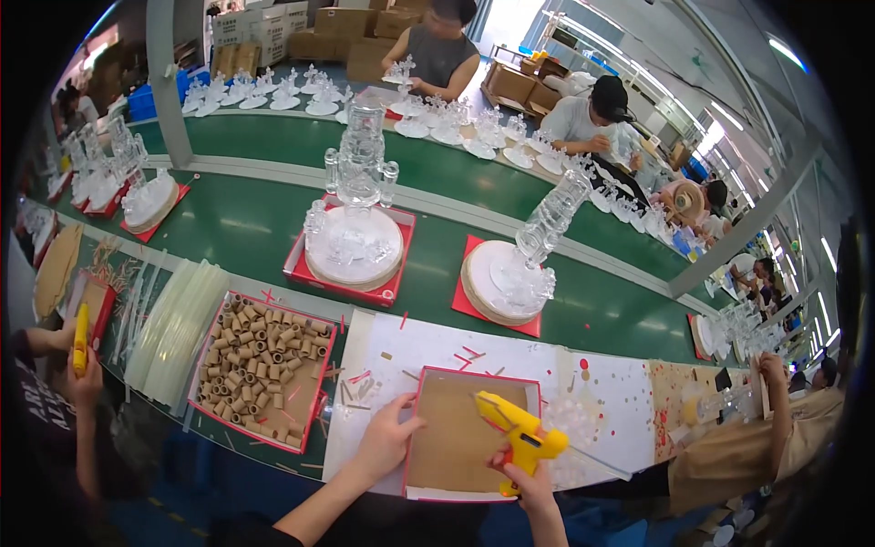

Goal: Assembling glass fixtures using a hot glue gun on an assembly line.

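In front of me lies a shallow cardboard box (474, 374) with a brown inside and red-edged white rims. My left hand (385, 444) grips its left rim, the thumb reaching over the edge. My right hand (530, 481) is wrapped round the handle of a yellow glue gun (524, 436), held over the box's right side with its nozzle toward the upper left. A translucent glue stick (597, 460) pokes out of the gun's back. To the left stands a red-rimmed box (303, 444) of short brown cardboard tubes (251, 365).
Translucent glue sticks (173, 333) lie left of the tubes. Beyond, clear figures on round white bases (355, 246) (501, 283) stand on the green belt (246, 232). Red and brown scraps litter the white sheet (378, 351). Co-workers sit left, right and across; one holds a yellow glue gun (82, 339).
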